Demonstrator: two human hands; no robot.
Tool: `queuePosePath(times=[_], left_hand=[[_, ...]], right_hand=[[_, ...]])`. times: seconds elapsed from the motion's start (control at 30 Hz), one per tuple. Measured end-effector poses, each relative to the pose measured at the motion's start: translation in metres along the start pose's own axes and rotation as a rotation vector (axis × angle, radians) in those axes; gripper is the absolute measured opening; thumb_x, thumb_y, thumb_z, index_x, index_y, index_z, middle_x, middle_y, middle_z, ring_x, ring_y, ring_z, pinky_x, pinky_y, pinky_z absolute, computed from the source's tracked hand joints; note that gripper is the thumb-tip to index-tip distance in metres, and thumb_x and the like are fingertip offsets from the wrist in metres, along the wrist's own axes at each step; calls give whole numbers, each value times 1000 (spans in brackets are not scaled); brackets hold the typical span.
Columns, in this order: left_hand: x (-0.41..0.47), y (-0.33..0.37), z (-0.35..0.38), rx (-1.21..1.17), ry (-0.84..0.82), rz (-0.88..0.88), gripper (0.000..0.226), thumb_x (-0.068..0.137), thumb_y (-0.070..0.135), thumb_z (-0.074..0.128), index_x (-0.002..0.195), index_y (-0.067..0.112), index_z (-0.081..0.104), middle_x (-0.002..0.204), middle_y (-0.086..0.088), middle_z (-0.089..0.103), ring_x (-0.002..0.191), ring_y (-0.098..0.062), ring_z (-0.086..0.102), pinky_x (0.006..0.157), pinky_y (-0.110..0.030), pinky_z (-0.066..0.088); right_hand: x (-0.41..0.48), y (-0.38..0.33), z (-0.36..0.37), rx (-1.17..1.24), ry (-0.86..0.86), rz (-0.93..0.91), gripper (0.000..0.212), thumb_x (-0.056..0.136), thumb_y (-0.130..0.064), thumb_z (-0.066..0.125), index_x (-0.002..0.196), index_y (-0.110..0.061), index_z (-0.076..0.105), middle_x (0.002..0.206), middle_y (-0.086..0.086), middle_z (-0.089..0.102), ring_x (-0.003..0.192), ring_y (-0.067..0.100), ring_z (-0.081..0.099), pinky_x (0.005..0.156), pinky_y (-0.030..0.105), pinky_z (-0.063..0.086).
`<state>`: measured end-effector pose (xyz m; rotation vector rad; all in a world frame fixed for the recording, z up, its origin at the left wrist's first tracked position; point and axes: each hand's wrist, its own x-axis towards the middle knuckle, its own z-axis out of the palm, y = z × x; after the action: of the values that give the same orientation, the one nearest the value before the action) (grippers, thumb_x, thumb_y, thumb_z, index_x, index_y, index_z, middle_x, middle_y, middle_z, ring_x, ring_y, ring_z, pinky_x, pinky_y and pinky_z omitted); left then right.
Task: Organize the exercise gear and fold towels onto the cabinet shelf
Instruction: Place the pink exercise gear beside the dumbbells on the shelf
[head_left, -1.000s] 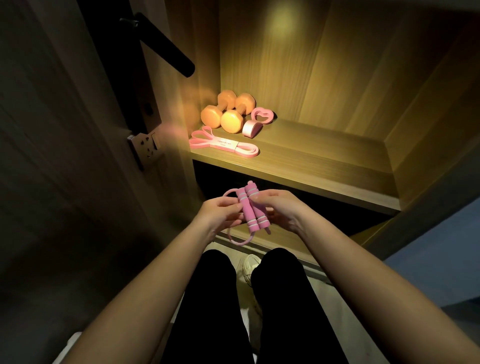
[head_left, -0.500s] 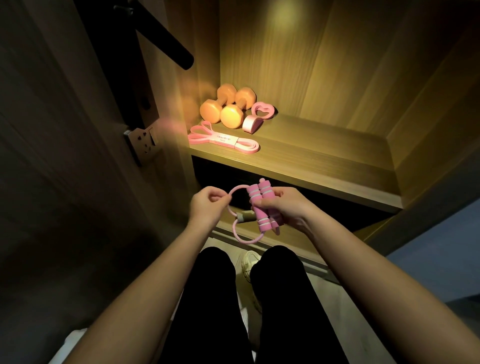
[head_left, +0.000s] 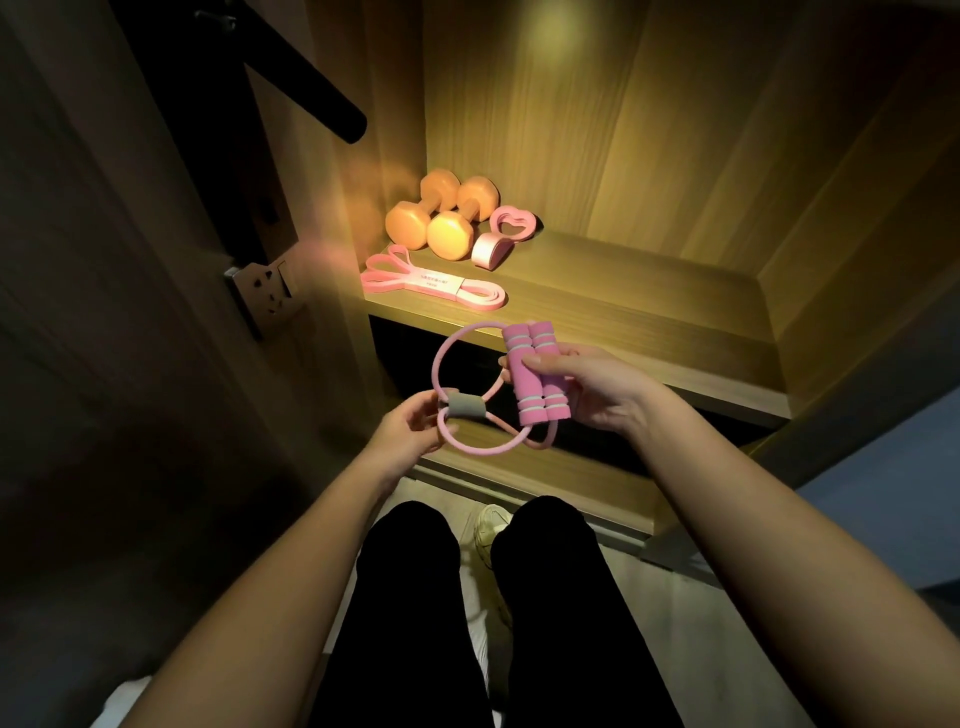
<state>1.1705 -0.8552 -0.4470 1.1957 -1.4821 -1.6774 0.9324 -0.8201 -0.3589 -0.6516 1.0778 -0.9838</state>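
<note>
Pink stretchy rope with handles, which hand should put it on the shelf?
Probably the right hand: it grips both foam handles nearest the shelf. The left hand only pinches the grey joint.

shelf (head_left: 649, 291): dumbbells (head_left: 441, 218), bands (head_left: 431, 280)

On the shelf (head_left: 649, 306), left, the dumbbells (head_left: 444, 221) lie behind the band (head_left: 434, 283).

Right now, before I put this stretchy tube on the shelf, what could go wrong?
First, the loops hang loose between the left hand, pinching the gray sleeve, and the right hand, gripping the foam handles; they might snag the shelf edge. Second, the flat pink band lies near the shelf's front edge; sliding the tube in could nudge it off.
</note>
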Motion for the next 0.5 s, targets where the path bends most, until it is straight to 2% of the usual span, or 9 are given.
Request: queuePosePath(times=[0.1,0.23,0.37,0.5], left_hand=[[0,9,3,126,-60,124,32,89,1,65,114,21,62,110,3,66,102,-4,62,79,-12,51],[-4,13,1,176,-22,213,29,89,4,66,105,27,64,106,2,68,99,-5,64,82,-17,52],[3,20,-11,251,51,268,29,88,4,67,100,30,65,101,8,68,94,2,64,79,-15,50],[26,38,-27,400,106,253,22,90,9,66,105,25,64,103,1,67,98,-12,62,83,-29,52]], right_hand=[[-1,-4,-12,122,49,31,53,73,-4,73,123,3,56,107,19,72,93,24,72,73,36,60],[0,-2,-26,191,113,79,47,73,-4,69,118,3,57,97,19,74,83,23,74,64,35,60],[10,4,-37,174,163,137,38,77,-5,67,114,3,59,92,17,74,77,21,74,65,36,62],[35,-1,-42,155,225,173,29,89,-5,63,116,2,58,93,18,73,75,22,73,63,38,62]])
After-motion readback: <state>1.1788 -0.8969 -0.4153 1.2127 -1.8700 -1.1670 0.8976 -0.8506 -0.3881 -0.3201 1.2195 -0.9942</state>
